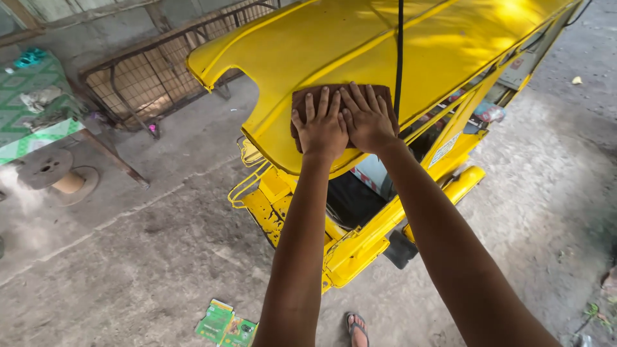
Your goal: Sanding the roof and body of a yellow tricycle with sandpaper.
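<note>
A brown cloth (302, 97) lies flat on the glossy yellow roof (360, 45) of a small three-wheeled vehicle, near the roof's front edge. My left hand (319, 125) presses on the cloth with fingers spread. Beside it my right hand (367, 117) also lies flat on the cloth, its fingers partly overlapping the left hand. Both arms stretch out from the bottom of the view. A black cord (399, 58) hangs down just right of my right hand.
The vehicle's yellow body and front rack (254, 183) stand below on the concrete floor (160, 257). A metal mesh frame (154, 83) leans at the back left beside a green-clothed table (32, 122) and a wooden spool (48, 168). Green packets (225, 324) and my sandalled foot (357, 329) are at the bottom.
</note>
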